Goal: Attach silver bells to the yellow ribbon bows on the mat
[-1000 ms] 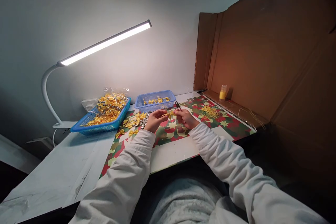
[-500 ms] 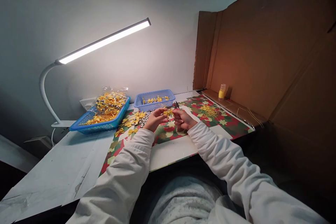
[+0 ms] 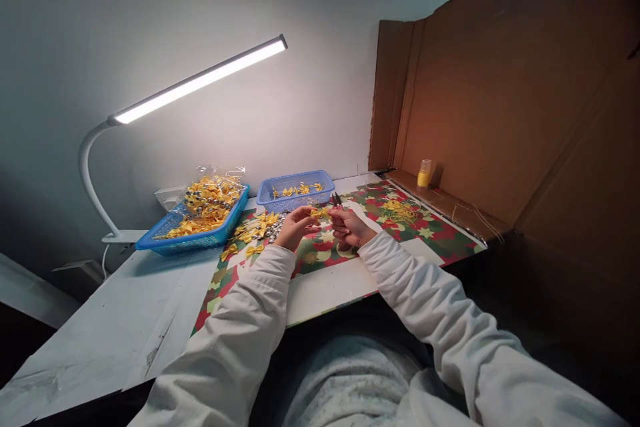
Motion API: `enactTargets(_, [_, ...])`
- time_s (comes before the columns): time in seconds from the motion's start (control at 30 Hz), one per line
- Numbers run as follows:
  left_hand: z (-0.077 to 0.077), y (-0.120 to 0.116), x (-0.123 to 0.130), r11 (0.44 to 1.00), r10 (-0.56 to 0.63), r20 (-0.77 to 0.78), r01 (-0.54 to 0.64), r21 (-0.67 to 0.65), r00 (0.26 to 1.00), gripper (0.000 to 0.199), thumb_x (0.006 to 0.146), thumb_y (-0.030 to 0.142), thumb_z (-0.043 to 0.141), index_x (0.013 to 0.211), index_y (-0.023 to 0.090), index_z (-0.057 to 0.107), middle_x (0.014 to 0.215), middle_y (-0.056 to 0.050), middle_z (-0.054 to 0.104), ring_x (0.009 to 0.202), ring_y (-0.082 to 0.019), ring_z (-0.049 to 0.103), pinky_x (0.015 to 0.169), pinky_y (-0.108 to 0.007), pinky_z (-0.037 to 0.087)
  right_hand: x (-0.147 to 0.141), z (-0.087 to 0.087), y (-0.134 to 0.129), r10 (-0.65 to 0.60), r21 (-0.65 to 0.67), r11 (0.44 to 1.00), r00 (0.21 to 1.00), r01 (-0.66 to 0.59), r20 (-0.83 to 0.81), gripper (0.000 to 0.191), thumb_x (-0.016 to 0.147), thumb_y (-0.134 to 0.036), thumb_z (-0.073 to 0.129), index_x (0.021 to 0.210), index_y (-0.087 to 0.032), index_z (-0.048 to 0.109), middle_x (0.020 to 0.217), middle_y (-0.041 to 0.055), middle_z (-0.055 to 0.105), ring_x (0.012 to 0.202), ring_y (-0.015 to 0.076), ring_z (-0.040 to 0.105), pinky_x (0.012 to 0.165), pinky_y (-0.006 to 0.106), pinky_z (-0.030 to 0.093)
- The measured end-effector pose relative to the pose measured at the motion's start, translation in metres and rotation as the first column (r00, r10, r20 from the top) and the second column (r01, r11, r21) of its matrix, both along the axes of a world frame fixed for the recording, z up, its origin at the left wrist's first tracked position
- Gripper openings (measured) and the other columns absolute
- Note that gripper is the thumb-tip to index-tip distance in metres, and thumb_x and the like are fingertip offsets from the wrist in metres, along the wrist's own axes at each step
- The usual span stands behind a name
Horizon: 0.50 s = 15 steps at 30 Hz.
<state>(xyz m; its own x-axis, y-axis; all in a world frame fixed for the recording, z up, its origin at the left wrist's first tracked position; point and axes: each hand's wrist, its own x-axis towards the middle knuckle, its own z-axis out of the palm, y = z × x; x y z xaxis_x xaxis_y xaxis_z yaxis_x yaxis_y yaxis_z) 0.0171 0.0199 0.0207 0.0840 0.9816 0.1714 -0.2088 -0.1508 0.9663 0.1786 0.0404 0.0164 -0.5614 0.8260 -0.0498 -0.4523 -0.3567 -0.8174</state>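
Between my hands, above the patterned mat, is a small yellow ribbon bow [image 3: 320,213]. My left hand [image 3: 295,228] pinches the bow at its left side with thumb and fingertips. My right hand [image 3: 351,227] is closed around a pair of small scissors [image 3: 337,201], whose dark blades point up and away from me; its thumb and finger also meet the bow's right end. Left of my left hand lie a pile of yellow bows [image 3: 257,227] and a heap of small silver bells [image 3: 276,225]. Two loose bows [image 3: 255,250] lie nearer to me.
A blue basket [image 3: 200,242] heaped with bows and a plastic bag stands left. A second blue basket [image 3: 295,201] holds a few bows. Yellow cords [image 3: 399,211] lie right. A small yellow bottle [image 3: 424,175] stands by the cardboard wall [image 3: 480,93]. A lamp [image 3: 200,80] reaches over.
Both hands stay almost in the same place, holding the bow and scissors. The whole view has shifted very slightly; nothing was let go.
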Motion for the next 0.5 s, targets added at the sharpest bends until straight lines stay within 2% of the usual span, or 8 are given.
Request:
enactTargets(0.27, [0.0004,-0.0008,0.0002,1.000,-0.020,-0.013,0.020,0.001,1.000,0.037,0.054,0.028,0.076,0.085,0.016,0.061,0.069,0.003,0.056,0.060,-0.010,0.056,0.058,-0.027,0.054,-0.0002,0.0002,0.0005,-0.038,0.001,0.999,0.999,0.038,0.023,0.032,0.069,-0.027,0.067,0.061,-0.020,0.037,0.034,-0.0149,0.024,0.029,0.0017,0.012,0.033,0.018,0.008])
enactTargets(0.43, [0.0015,-0.0024,0.0018,1.000,-0.012,-0.047,0.012,0.004,0.999,0.039,0.055,0.035,0.079,0.084,0.015,0.060,0.067,0.003,0.056,0.059,-0.010,0.057,0.057,-0.027,0.055,-0.0031,-0.0022,0.0010,-0.099,0.023,0.995,0.993,0.098,0.062,0.030,0.068,-0.028,0.068,0.061,-0.020,0.040,0.035,-0.0145,0.023,0.030,0.0019,0.012,0.034,0.019,0.007])
enactTargets(0.5, [0.0015,-0.0025,0.0020,1.000,0.005,-0.046,-0.005,0.008,0.999,0.038,0.056,0.036,0.078,0.081,0.015,0.060,0.065,0.003,0.056,0.059,-0.010,0.057,0.057,-0.027,0.055,-0.0046,-0.0029,0.0012,-0.169,0.052,0.985,0.981,0.165,0.099,0.030,0.067,-0.033,0.069,0.063,-0.019,0.042,0.038,-0.0139,0.024,0.032,0.0022,0.013,0.035,0.020,0.008])
